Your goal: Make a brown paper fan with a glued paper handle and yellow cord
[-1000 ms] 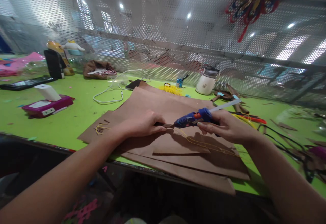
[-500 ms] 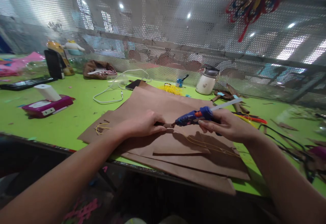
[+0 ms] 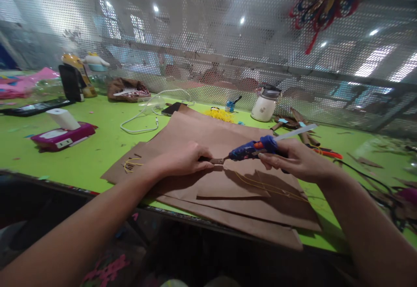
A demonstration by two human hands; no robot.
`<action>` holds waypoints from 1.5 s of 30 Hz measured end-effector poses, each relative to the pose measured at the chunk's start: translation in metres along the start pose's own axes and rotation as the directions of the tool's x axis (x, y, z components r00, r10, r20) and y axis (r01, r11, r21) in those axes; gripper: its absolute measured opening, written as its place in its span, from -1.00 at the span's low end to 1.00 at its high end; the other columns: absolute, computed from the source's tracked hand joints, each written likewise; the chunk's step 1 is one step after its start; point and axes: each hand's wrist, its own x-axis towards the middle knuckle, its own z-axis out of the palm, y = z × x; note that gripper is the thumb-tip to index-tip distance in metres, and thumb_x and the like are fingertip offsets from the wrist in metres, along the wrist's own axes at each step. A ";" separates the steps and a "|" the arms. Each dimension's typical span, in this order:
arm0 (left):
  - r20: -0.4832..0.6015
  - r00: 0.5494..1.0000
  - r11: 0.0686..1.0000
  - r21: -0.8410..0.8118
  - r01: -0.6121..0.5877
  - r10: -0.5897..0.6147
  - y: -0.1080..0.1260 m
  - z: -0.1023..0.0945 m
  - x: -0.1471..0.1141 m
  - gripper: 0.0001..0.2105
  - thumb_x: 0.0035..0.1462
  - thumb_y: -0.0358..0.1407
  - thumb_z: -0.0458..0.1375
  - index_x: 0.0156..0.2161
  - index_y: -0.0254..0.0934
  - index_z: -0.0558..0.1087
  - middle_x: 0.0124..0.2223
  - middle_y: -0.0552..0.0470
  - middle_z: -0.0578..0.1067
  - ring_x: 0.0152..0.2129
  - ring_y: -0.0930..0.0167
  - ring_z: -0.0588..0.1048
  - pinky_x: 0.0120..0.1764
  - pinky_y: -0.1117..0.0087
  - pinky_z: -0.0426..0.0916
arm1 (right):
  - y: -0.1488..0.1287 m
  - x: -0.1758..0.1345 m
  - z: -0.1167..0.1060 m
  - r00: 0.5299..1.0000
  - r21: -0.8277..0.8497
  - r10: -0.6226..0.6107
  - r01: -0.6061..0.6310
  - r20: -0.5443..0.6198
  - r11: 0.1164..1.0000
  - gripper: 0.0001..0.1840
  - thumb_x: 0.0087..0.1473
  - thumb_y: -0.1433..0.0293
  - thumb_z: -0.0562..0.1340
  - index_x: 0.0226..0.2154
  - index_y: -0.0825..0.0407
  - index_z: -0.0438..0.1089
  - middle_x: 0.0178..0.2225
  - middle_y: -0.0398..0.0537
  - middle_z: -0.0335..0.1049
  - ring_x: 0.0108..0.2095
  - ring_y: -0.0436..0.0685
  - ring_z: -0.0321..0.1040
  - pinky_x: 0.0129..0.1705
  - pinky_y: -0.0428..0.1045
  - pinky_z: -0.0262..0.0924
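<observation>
glue gun (image 3: pixel 245 150) (blue) near strip (image 3: pixel 218 161)

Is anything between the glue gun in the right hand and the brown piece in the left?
Nothing visible. The glue gun, gripped in the right hand, has its tip by the end of the brown piece pinched in the left hand; whether they touch is unclear. The yellow string lies on the near side, over brown paper.

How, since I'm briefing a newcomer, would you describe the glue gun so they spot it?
On the bright green table lie brown sheets. Over them, the right grip holds the glue gun. Its dark blue body, with a whitish stick poking from the rear, sets it apart from the brown sheets.
</observation>
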 end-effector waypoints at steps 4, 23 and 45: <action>-0.013 1.000 1.000 -0.008 -0.013 0.013 -0.003 0.002 0.000 -0.68 0.13 -0.09 0.04 -0.31 -0.28 0.53 -0.49 0.00 0.49 -0.57 0.47 0.35 -0.45 0.48 0.17 | -0.002 0.003 0.006 1.000 -0.044 0.001 -0.001 -0.013 0.999 -0.63 0.13 0.14 0.09 -0.45 0.08 0.37 -0.56 -0.11 0.28 -0.53 -0.01 0.18 -0.50 -0.11 0.08; -0.007 1.000 1.000 -0.012 -0.007 0.007 0.000 0.001 0.000 -0.68 0.14 -0.10 0.04 -0.31 -0.28 0.54 -0.49 -0.01 0.50 -0.57 0.47 0.36 -0.45 0.49 0.17 | -0.002 0.001 0.000 1.000 -0.066 0.015 -0.014 0.016 0.998 -0.63 0.14 0.14 0.08 -0.49 0.06 0.33 -0.59 -0.15 0.24 -0.58 -0.03 0.11 -0.54 -0.11 0.02; 0.037 0.999 1.000 0.013 0.026 -0.027 0.000 0.001 0.001 -0.70 0.15 -0.16 0.03 -0.27 -0.31 0.54 -0.44 -0.03 0.52 -0.54 0.46 0.38 -0.43 0.48 0.17 | -0.005 -0.001 -0.001 0.999 -0.047 0.008 -0.006 0.050 0.999 -0.62 0.13 0.13 0.08 -0.43 0.06 0.40 -0.60 -0.16 0.20 -0.58 -0.03 0.08 -0.54 -0.11 0.02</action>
